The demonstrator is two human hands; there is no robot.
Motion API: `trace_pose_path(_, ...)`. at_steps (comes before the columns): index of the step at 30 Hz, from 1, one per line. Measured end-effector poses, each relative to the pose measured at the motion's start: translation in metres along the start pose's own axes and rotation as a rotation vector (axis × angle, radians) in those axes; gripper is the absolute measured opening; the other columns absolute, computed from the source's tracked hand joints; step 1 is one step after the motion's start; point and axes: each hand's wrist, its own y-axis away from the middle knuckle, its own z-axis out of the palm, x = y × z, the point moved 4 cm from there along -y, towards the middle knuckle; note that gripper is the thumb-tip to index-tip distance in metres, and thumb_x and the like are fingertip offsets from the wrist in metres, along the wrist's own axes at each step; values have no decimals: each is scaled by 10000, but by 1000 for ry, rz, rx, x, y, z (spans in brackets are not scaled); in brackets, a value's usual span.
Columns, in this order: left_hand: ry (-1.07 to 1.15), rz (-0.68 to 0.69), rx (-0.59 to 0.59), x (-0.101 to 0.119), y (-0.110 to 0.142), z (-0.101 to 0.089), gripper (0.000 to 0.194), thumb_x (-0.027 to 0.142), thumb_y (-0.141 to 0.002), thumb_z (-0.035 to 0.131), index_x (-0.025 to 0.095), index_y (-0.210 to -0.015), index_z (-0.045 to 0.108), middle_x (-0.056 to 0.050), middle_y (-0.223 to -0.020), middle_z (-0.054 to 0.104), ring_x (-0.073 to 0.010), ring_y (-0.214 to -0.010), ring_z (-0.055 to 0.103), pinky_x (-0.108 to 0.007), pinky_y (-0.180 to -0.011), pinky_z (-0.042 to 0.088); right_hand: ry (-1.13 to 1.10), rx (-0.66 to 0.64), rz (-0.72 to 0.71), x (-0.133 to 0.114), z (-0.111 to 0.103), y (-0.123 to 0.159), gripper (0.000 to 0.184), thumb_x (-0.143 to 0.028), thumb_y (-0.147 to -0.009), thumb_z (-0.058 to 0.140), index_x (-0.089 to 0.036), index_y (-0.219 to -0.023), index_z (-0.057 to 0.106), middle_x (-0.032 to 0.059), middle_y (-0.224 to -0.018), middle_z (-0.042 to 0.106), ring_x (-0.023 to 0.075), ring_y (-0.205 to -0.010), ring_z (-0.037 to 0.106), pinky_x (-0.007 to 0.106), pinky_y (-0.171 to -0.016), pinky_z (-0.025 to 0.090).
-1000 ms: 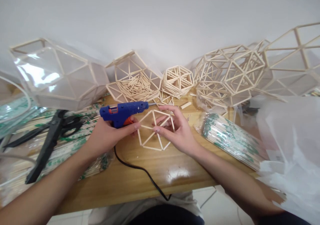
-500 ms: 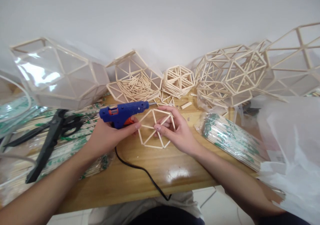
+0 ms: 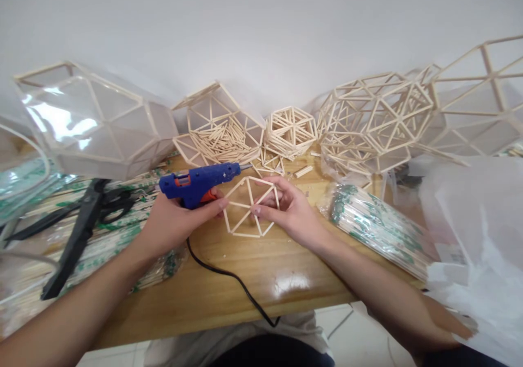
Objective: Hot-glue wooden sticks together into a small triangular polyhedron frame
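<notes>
My left hand (image 3: 175, 221) is wrapped round the handle of a blue glue gun (image 3: 199, 181) with an orange trigger; its nozzle points right, toward the top of a small frame. My right hand (image 3: 288, 209) grips that pale stick frame (image 3: 245, 206), a hexagon with spokes, and holds it tilted just above the wooden table (image 3: 245, 269). The gun's black cord (image 3: 229, 277) trails over the table's front edge.
Large stick polyhedra line the back: a plastic-covered one (image 3: 93, 119) at left, one holding loose sticks (image 3: 218, 124), a small one (image 3: 291, 130), bigger ones (image 3: 376, 122) at right. Black shears (image 3: 79, 228) lie left on packed sticks. A stick bundle (image 3: 373, 222) and white plastic bags (image 3: 478, 247) sit right.
The frame has been turned and drawn slightly left and up, closer to the glue gun's nozzle. My right fingers have closed more around it. The glue gun has shifted slightly left.
</notes>
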Motion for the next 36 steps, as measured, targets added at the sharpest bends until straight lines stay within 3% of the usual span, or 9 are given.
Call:
trace_pose_path(7, -25, 48, 2, -1, 0, 0, 318, 488, -698, 933, 252, -825, 760, -39, -860, 832, -275, -818, 794, -387, -829, 682, -42, 10, 19, 1, 0, -1, 682, -266, -620, 1049, -264, -1140, 608, -75, -776, 771, 157, -721, 785, 293, -752, 649)
trace_pose_path(14, -63, 58, 13, -1, 0, 0, 305, 497, -724, 910, 248, -819, 764, -53, -856, 839, -286, -811, 798, -403, -827, 683, 8, -39, 34, -5, 1, 0, 458, -412, -759, 976, -224, -1073, 702, -19, -888, 779, 172, -813, 796, 324, -827, 650)
trace_pose_path(23, -84, 145, -12, 1, -1, 1, 276, 449, -739, 892, 239, -853, 754, -41, -829, 827, -270, -777, 789, -381, -777, 672, 24, 18, 15, 0, -2, -3, 563, -347, -635, 1043, -230, -1049, 680, -54, -766, 778, 141, -696, 749, 271, -736, 619)
trace_pose_path(29, -103, 165, 18, 1, -1, 0, 263, 448, -735, 885, 244, -822, 743, -31, -811, 814, -263, -787, 781, -367, -785, 661, 99, -28, 1, -2, -1, -3, 423, -411, -741, 982, -222, -987, 694, -27, -816, 764, 153, -751, 743, 290, -760, 608)
trace_pose_path(32, -69, 146, 37, 1, -1, 0, 264, 431, -717, 887, 243, -827, 738, -30, -802, 816, -268, -775, 782, -375, -777, 665, 140, 36, -142, -7, -7, -5, 423, -450, -799, 940, -239, -1076, 700, 14, -975, 781, 181, -868, 750, 328, -813, 624)
trace_pose_path(34, -25, 125, 49, 1, -2, -1, 260, 413, -712, 884, 236, -836, 740, -31, -794, 817, -261, -747, 779, -367, -752, 665, 225, 198, -384, -22, -11, 1, 341, -433, -892, 868, -249, -1128, 704, 49, -1093, 778, 196, -972, 740, 354, -885, 618)
trace_pose_path(36, 18, 115, 66, -1, -3, -2, 254, 412, -710, 880, 228, -804, 731, -30, -758, 803, -242, -693, 760, -341, -689, 649, 353, 369, -641, -45, -7, 19, 169, -360, -991, 774, -245, -1110, 738, 54, -1069, 767, 190, -985, 721, 347, -915, 596)
